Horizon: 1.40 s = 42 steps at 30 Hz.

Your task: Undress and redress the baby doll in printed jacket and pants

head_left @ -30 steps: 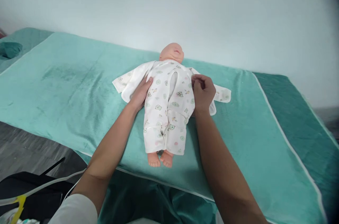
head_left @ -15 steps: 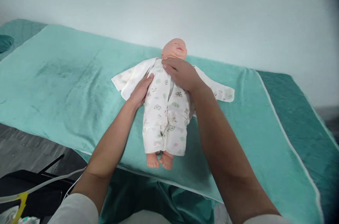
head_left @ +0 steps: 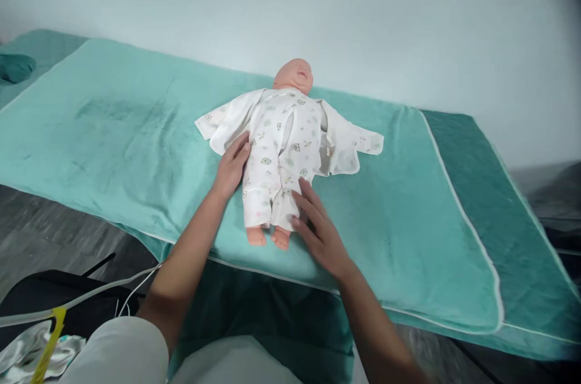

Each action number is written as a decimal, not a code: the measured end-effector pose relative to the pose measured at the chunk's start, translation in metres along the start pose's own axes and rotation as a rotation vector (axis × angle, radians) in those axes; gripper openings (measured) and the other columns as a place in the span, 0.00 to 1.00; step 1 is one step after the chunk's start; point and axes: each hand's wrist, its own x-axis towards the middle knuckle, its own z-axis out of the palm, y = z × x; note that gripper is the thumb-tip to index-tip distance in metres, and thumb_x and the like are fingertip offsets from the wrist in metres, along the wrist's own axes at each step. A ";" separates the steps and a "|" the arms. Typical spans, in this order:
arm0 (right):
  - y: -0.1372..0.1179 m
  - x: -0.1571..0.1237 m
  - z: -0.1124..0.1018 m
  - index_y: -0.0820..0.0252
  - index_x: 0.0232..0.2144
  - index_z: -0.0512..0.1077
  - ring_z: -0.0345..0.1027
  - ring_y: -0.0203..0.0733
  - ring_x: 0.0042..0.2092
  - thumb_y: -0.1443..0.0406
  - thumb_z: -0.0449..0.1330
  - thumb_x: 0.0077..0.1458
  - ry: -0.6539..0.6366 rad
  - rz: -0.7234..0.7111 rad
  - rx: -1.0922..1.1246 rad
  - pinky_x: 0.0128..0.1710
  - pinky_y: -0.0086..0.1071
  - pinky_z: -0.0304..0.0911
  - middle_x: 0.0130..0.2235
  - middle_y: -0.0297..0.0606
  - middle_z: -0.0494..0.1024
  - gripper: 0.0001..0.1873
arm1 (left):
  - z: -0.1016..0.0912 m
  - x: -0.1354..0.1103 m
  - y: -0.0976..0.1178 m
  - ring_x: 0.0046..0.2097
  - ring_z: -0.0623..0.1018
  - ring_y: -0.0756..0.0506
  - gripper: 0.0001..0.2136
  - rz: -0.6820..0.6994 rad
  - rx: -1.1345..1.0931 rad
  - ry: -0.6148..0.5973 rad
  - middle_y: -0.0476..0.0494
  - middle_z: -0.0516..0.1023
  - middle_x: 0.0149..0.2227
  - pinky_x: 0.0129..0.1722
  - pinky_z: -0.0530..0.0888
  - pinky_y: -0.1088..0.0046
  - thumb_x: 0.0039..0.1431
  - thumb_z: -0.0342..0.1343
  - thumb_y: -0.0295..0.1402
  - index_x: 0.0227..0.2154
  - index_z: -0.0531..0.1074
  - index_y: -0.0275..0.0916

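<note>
A baby doll point(head_left: 294, 76) lies on its back, its head toward the wall and its bare feet toward me. White printed baby trousers point(head_left: 267, 160) cover its legs and front up to the neck. Spread out beneath it is a white baby jacket point(head_left: 347, 145), sleeves reaching to both sides. My left hand point(head_left: 232, 167) rests against the doll's left-hand side at the trousers, fingers stretched out. Over the lower trouser leg on the right is my right hand point(head_left: 320, 229), fingers spread and holding nothing; whether its fingertips touch the cloth I cannot tell.
A teal blanket with white piping point(head_left: 408, 238) covers the bed, which stands against a pale wall point(head_left: 290, 2). At lower left are a black chair point(head_left: 54, 293), a pale tube with a yellow strap point(head_left: 49, 341) and a crumpled printed cloth point(head_left: 27, 350).
My right hand has left the doll's chest and moved down toward me to the right lower leg. My left hand stays at the doll's side. The view has shifted slightly.
</note>
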 end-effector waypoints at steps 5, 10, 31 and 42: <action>-0.032 -0.030 0.006 0.32 0.65 0.65 0.67 0.53 0.66 0.64 0.59 0.65 0.184 0.037 0.050 0.64 0.60 0.68 0.65 0.37 0.73 0.29 | -0.031 -0.087 -0.005 0.54 0.80 0.43 0.13 -0.060 -0.044 0.089 0.44 0.84 0.50 0.61 0.72 0.64 0.61 0.64 0.42 0.46 0.80 0.46; -0.062 -0.007 0.023 0.47 0.55 0.73 0.73 0.55 0.56 0.67 0.59 0.64 0.106 -0.005 -0.220 0.56 0.54 0.69 0.54 0.41 0.80 0.19 | -0.043 -0.140 -0.004 0.49 0.79 0.43 0.06 0.033 0.255 -0.098 0.44 0.79 0.45 0.53 0.75 0.65 0.62 0.62 0.34 0.42 0.80 0.46; -0.088 0.008 0.043 0.57 0.36 0.70 0.68 0.44 0.41 0.72 0.58 0.63 0.012 -0.144 -0.258 0.46 0.39 0.62 0.36 0.36 0.75 0.05 | -0.035 -0.161 -0.022 0.47 0.79 0.45 0.09 0.420 0.580 -0.098 0.43 0.77 0.44 0.48 0.76 0.65 0.66 0.56 0.26 0.47 0.71 0.42; -0.078 -0.008 0.042 0.56 0.47 0.72 0.69 0.48 0.52 0.73 0.56 0.65 0.076 -0.091 -0.300 0.53 0.43 0.62 0.49 0.40 0.79 0.12 | -0.032 -0.159 -0.023 0.46 0.79 0.46 0.07 0.502 0.736 -0.081 0.44 0.80 0.43 0.47 0.74 0.67 0.67 0.56 0.26 0.46 0.71 0.41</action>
